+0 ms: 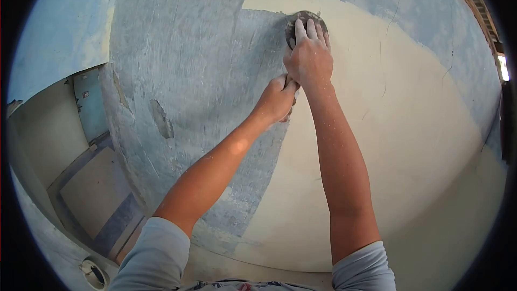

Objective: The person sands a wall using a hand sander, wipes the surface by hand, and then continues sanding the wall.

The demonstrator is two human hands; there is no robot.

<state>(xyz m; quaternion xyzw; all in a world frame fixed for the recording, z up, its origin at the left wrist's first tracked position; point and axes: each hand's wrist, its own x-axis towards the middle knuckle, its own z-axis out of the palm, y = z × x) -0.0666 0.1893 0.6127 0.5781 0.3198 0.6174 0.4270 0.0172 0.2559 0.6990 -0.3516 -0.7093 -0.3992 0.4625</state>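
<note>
High on the wall, a dark, round-headed hand tool [305,15] lies against the surface. My right hand [311,58] presses over its head, with dust-whitened fingers stretched forward along it. Just below and to the left, my left hand [277,100] is closed around the tool's handle, most of which is hidden by the fingers. The tool sits where a rough blue-grey part of the wall [199,70] meets a smooth cream layer [388,129]. A strip of the same cream runs left above the tool.
Blue-painted wall [425,5] borders the cream area at the upper right. A chipped spot [161,119] marks the grey part. On the left is a recess with a blue door [90,108]. A round white ring-like object [93,275] lies at the lower left.
</note>
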